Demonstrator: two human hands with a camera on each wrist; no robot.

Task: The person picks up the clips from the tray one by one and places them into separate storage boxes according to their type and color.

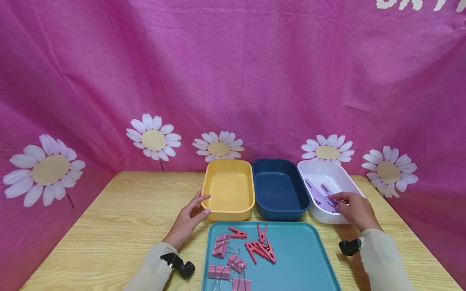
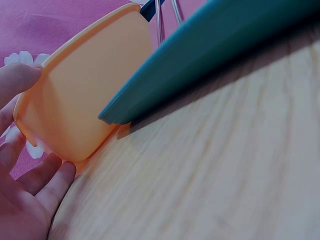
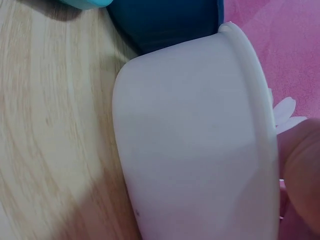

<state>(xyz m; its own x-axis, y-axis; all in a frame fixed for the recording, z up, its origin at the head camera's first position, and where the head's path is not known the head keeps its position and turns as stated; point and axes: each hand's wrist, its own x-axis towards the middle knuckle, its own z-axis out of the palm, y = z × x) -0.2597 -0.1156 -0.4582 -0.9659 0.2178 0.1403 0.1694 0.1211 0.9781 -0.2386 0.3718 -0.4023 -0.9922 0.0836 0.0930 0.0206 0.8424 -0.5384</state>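
Note:
My left hand point(image 1: 188, 220) rests at the near left corner of a yellow bin point(image 1: 233, 211). Its fingers are spread, with fingertips at the rim and against the outer wall in the left wrist view. Over the near end of a white bin point(image 1: 336, 218), my right hand point(image 1: 356, 209) reaches down and pinches a purple clothespin point(image 1: 330, 201) between curled fingers and thumb. More purple clothespins point(image 1: 325, 188) lie inside that bin, partly covered by the hand. In the right wrist view the white bin's wall point(image 3: 190, 130) hides the fingertips.
A navy bin point(image 1: 280, 215) stands between the yellow and white ones. In front, a teal tray point(image 1: 298, 258) carries several red clothespins point(image 1: 260, 248) and pink binder clips point(image 1: 220, 246). Behind the wooden table point(image 1: 153, 194) hangs a pink cloth point(image 1: 233, 81) with daisies.

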